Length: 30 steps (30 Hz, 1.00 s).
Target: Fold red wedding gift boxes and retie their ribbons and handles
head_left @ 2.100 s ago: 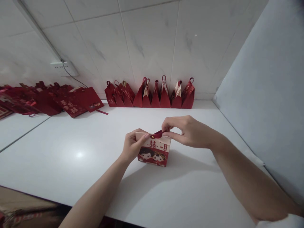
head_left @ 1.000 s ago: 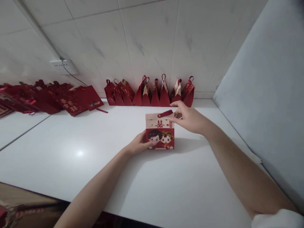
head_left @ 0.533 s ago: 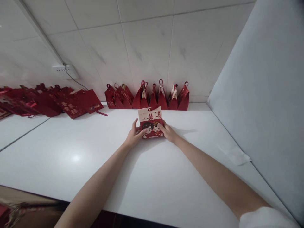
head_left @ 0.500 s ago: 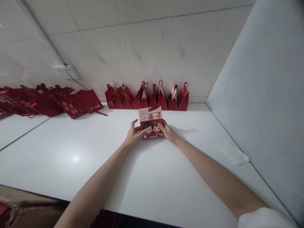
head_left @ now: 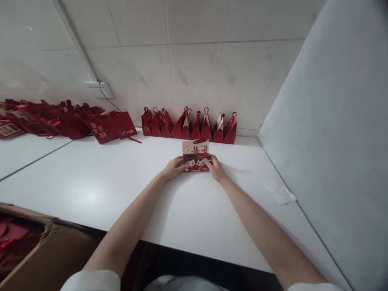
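Observation:
Between my two hands stands a red and cream gift box [head_left: 195, 149], printed with two cartoon faces and a dark red character, with a ribbon at its top. My left hand [head_left: 176, 167] grips its left side, thumb on the front. On the right side my right hand [head_left: 216, 167] holds it the same way, thumb across the printed front. The fingers behind the box are hidden. Its base is at the white tabletop [head_left: 194, 214]; whether it rests there I cannot tell.
Several red gift boxes with ribbon loops [head_left: 195, 127] line the tiled wall. Flat red boxes [head_left: 104, 125] lie piled at the left. A white paper [head_left: 280, 192] lies by the right panel [head_left: 339, 121]. A cardboard carton [head_left: 57, 254] with red items sits below the table edge.
The view has shifted, showing more of the carton and table front. Both hands still hold the gift box; the left fingers now lie closer against its side.

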Motion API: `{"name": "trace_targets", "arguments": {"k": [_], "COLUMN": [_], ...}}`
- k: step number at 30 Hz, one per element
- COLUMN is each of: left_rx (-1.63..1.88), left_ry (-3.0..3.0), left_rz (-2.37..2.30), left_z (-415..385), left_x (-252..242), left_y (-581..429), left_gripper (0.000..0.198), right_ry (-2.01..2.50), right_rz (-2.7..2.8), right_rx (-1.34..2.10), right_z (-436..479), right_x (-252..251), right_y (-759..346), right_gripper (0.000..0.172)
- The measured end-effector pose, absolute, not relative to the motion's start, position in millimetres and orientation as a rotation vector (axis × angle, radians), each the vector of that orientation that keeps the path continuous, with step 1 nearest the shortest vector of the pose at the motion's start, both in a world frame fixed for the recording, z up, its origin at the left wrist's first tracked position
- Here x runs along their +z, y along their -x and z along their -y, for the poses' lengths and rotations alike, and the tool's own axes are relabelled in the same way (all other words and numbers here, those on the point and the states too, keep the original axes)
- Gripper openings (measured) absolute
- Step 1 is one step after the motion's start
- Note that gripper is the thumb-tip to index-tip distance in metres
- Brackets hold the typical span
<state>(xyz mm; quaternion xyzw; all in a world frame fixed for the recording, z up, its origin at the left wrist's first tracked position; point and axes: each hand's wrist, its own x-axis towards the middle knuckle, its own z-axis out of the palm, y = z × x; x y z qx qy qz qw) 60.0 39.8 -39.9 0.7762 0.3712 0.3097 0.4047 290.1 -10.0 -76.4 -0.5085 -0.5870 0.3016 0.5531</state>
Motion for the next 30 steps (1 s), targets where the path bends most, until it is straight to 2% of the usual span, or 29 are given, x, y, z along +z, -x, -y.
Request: {"name": "trace_targets", "arguments": {"k": [4, 11, 21, 30], "left_rx": [0.835, 0.935, 0.912, 0.95], "left_ry": [-1.951, -1.855, -1.679, -1.553], "left_rz": [-1.002, -1.113, -0.968, -0.942], "left_z": [-53, -69, -66, -71], "left_x": [-49, -54, -29, -26], "left_y": [-66, -79, -67, -63], "left_gripper": [0.057, 0.073, 0.051, 0.041], "right_ry": [1.191, 1.22, 1.216, 1.224], "right_rz": [1.437, 1.477, 1.554, 1.544], "right_rx": [0.76, 0.669, 0.703, 0.753], "right_z": [9, -2, -5, -12], "right_x": [-74, -69, -69, -73], "right_y": [-296, -299, -301, -305], "right_gripper": [0.041, 0.04, 0.036, 0.035]}}
